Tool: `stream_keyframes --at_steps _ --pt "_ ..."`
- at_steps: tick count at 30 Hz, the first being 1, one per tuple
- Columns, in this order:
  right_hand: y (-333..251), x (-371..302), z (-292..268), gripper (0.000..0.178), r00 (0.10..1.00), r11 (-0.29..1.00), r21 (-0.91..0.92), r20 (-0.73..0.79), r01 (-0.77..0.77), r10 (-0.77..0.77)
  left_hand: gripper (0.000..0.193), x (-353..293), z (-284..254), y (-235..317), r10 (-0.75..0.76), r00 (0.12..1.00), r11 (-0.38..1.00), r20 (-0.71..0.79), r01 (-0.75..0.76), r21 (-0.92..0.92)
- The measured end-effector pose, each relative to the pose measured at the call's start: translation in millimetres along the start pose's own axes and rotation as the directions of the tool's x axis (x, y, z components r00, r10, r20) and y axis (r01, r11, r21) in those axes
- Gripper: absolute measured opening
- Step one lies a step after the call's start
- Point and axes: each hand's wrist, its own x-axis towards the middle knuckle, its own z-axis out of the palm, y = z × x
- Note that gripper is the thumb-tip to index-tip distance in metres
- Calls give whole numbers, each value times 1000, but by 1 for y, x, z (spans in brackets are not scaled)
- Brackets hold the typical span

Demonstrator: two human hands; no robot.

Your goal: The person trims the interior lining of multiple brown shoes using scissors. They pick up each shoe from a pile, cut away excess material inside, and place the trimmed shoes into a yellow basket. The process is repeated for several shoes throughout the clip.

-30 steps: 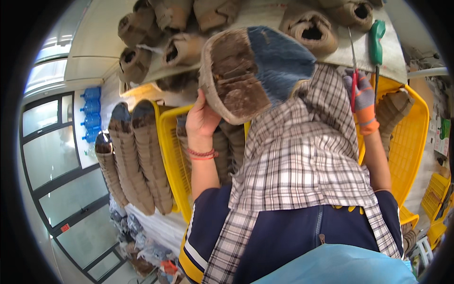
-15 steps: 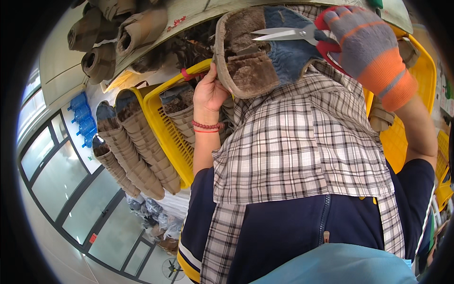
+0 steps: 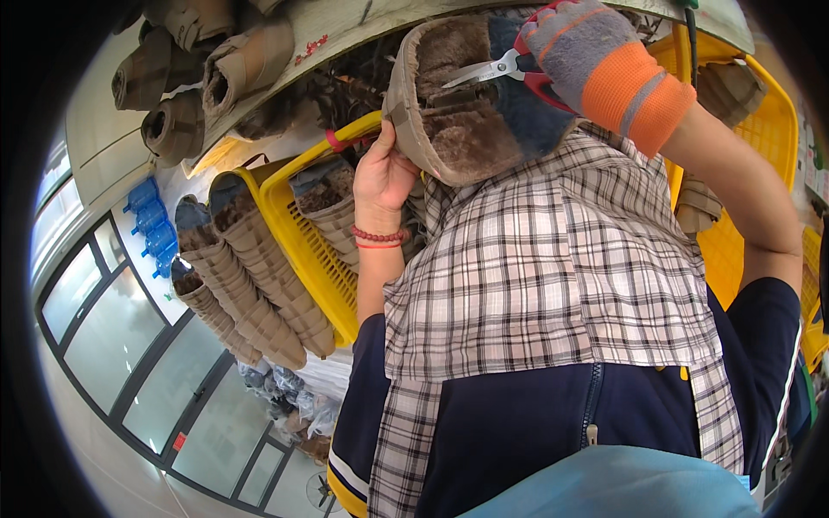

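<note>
My bare left hand (image 3: 387,173) is closed on the left edge of a fleece-lined shoe upper (image 3: 471,142), thumb over its rim. The upper has brown plush and blue lining inside and a tan checked outside. In a grey and orange knit glove, my right hand (image 3: 580,56) grips scissors (image 3: 492,71) by their red handles. The blades, nearly together, point left and lie over the inside of the upper. Whether the tips touch the lining I cannot tell. A checked apron (image 3: 509,268) covers my front just below the upper.
Stacked shoe uppers (image 3: 259,268) stand at the left beside a yellow basket (image 3: 315,268) holding more. Another yellow basket (image 3: 764,129) is at the right. Rolled tan pieces (image 3: 246,65) rest on the workbench (image 3: 350,36), whose edge runs across the top.
My right hand and the scissors have moved left and slightly up, bringing the blades deeper over the upper. The blades, parted before, are nearer together. The upper has tilted slightly; my left hand keeps its hold.
</note>
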Motion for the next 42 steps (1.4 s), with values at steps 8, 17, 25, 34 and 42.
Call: stream_keyframes --at_steps 8,17,25,34,42 --pt "26 -27 24 29 989 997 -1 -127 -71 70 36 6 15 -2 47 996 997 -75 -42 63" --pt "34 -33 40 32 990 995 -89 -139 -43 30 39 8 19 0 41 996 994 -82 -32 104" --pt "33 -25 40 35 991 990 -138 -136 -10 -9 40 8 18 -1 54 995 993 -88 -44 110" --pt "44 -42 28 37 981 988 38 -122 -147 151 35 1 10 -1 96 995 988 -37 -91 121" --pt "40 -72 15 37 939 903 368 -169 -221 298 28 -4 -2 15 58 998 998 14 -58 1"
